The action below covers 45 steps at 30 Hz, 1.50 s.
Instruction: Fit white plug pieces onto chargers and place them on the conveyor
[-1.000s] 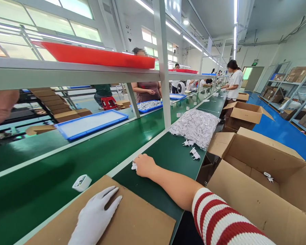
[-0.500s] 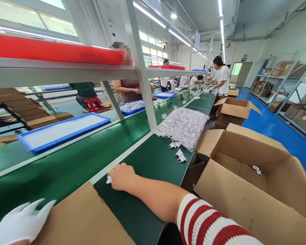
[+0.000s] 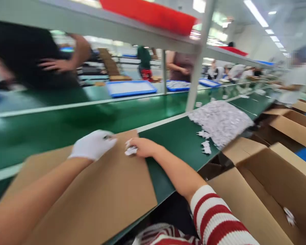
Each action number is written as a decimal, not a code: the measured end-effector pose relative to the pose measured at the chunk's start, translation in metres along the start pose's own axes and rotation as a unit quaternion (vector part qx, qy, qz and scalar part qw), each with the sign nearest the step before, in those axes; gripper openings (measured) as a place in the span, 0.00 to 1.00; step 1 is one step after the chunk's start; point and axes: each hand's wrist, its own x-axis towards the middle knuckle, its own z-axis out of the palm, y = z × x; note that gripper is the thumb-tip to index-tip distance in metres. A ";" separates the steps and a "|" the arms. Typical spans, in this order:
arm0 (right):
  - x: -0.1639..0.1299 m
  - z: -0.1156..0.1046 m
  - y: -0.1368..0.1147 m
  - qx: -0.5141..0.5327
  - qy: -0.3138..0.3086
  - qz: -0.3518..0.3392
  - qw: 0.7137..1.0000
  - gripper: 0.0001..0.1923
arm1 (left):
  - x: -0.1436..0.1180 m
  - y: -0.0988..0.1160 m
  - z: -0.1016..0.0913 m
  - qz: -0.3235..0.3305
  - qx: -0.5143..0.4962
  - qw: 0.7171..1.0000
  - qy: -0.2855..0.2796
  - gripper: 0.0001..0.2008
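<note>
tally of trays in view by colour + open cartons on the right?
Blue trays: 3, across the green belt
Red trays: 2, on the overhead shelf; the far one is blurred
Open cartons: 3, the farthest only partly in frame
Total: 8

A long green workbench (image 3: 73, 117) ran ahead of me, split by a pale strip, with a grey metal shelf (image 3: 132, 29) overhead on a white post (image 3: 197, 71). A red tray (image 3: 153, 13) sat on that shelf. Blue trays (image 3: 131, 87) lay across the bench. Ceiling strip lights (image 3: 256, 13) glared above; everything was motion-blurred.
</note>
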 end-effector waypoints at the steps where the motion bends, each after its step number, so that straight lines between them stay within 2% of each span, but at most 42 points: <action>1: 0.002 0.004 -0.003 0.004 -0.028 0.006 1.000 0.13 | -0.008 0.003 -0.002 -0.002 -0.004 1.000 -0.008 0.29; 2: 0.003 0.007 -0.006 0.012 -0.036 0.008 0.999 0.14 | -0.015 0.004 -0.003 -0.052 -0.014 0.998 -0.028 0.28; 3: 0.004 0.010 -0.007 0.025 -0.039 0.004 0.999 0.15 | -0.020 0.004 -0.003 -0.061 -0.035 0.997 -0.040 0.29; 6: 0.002 0.016 -0.006 0.091 -0.026 -0.005 0.995 0.13 | -0.038 -0.002 0.000 -0.061 -0.120 0.986 -0.096 0.30; 8: 0.001 0.020 -0.004 0.143 0.018 0.017 0.989 0.08 | -0.049 -0.006 0.007 -0.043 -0.159 0.980 -0.110 0.28; 10: 0.002 0.023 -0.002 0.212 0.084 0.060 0.972 0.06 | -0.057 -0.006 0.016 -0.027 -0.174 0.981 -0.086 0.23; 13: 0.008 0.025 0.000 0.333 0.159 0.133 0.920 0.15 | -0.062 -0.001 0.033 -0.033 -0.221 0.975 -0.023 0.21; 16: 0.011 0.023 -0.001 0.403 0.200 0.162 0.878 0.24 | -0.064 0.008 0.051 -0.054 -0.338 0.940 0.007 0.26; 18: 0.011 0.021 -0.004 0.407 0.225 0.153 0.872 0.26 | -0.065 0.012 0.059 -0.055 -0.391 0.919 0.001 0.26; 20: 0.008 0.019 -0.009 0.373 0.242 0.137 0.885 0.24 | -0.065 0.014 0.064 -0.053 -0.401 0.915 -0.001 0.24; 23: 0.003 0.017 -0.018 0.261 0.251 0.082 0.929 0.17 | -0.063 0.014 0.065 -0.055 -0.380 0.923 0.007 0.22; 25: 0.000 0.016 -0.023 0.179 0.240 0.027 0.954 0.14 | -0.062 0.013 0.064 -0.058 -0.381 0.923 0.000 0.21; 28: -0.003 0.014 -0.027 0.087 0.210 -0.027 0.973 0.12 | -0.061 0.014 0.063 -0.062 -0.406 0.912 -0.010 0.20; 33: -0.002 0.012 -0.029 -0.029 0.157 -0.006 0.987 0.12 | -0.060 0.015 0.066 -0.050 -0.420 0.906 -0.007 0.19; 37: -0.001 0.015 -0.033 -0.087 0.158 0.011 0.984 0.10 | -0.059 0.014 0.071 -0.014 -0.449 0.893 0.010 0.23; 39: -0.001 0.016 -0.037 -0.106 0.165 0.020 0.980 0.10 | -0.060 0.013 0.072 0.000 -0.418 0.908 0.010 0.24; 42: -0.001 0.018 -0.042 -0.121 0.166 0.034 0.978 0.10 | -0.065 0.015 0.070 -0.015 -0.280 0.960 0.002 0.22; 45: -0.001 0.016 -0.047 -0.119 0.156 0.062 0.979 0.11 | -0.071 0.019 0.067 -0.030 -0.165 0.986 0.011 0.23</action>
